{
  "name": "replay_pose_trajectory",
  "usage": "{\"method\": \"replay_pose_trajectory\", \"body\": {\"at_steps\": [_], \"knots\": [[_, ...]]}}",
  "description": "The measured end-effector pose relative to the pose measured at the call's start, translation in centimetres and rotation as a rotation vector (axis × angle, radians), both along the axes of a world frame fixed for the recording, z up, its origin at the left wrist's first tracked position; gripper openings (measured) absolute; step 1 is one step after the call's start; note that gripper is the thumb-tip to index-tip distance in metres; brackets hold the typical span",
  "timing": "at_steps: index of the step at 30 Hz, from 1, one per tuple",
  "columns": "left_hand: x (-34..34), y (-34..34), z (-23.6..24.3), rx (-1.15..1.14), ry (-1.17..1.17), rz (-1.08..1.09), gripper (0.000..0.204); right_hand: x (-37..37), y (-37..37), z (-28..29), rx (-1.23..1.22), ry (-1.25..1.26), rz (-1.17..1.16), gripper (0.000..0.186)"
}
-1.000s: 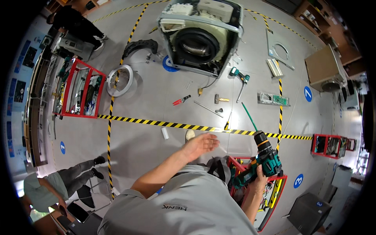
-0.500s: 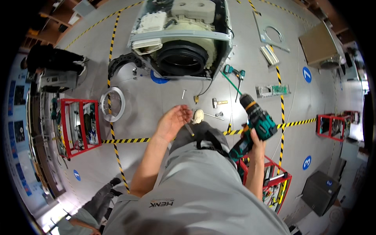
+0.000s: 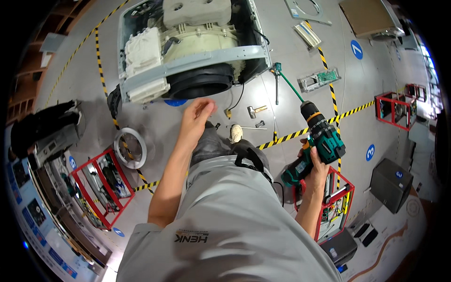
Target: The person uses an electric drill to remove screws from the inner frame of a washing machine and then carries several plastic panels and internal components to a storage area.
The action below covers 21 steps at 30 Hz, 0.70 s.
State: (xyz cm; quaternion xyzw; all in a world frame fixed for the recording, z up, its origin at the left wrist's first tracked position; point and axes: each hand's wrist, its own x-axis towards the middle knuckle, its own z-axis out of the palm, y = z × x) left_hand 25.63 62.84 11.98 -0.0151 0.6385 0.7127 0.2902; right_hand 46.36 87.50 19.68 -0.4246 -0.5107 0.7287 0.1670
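My right hand (image 3: 315,164) grips a green and black cordless drill (image 3: 325,140) by its handle. A long green bit (image 3: 291,85) sticks out of its chuck, pointing up and left toward the machine. My left hand (image 3: 195,118) is raised in front of the machine, fingers extended loosely, with nothing visible in it. Just beyond it stands an opened washing machine (image 3: 197,60) without its top and front panels. A black rubber door seal (image 3: 202,84) rings its drum opening, and a pale concrete weight (image 3: 197,13) sits on top.
On the floor lie a hammer (image 3: 257,111), a long metal rod (image 3: 253,128), a circuit board module (image 3: 319,80) and a door ring (image 3: 130,148). Red tool carts stand left (image 3: 103,188) and right (image 3: 336,207). Another person (image 3: 40,124) is at the far left.
My view has turned and come closer to the washing machine. My left hand has moved up toward the door seal, its palm turned away. The drill stays in my right hand.
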Motion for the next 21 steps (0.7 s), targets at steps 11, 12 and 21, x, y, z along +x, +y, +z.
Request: {"method": "replay_pose_trajectory", "body": {"at_steps": [11, 12, 21], "knots": [[-18.0, 12.8, -6.7, -0.358, 1.136, -0.588, 0.034, -12.6, -3.8, 5.0, 0.135, -0.323, -0.160, 0.052], [-18.1, 13.8, -7.7, -0.344, 1.125, -0.592, 0.035, -13.6, -3.8, 5.2, 0.162, -0.369, -0.145, 0.052], [-19.1, 18.8, -11.6, -0.272, 0.930, -0.564, 0.031, -20.5, -0.5, 6.2, 0.274, -0.603, -0.015, 0.050]]}}
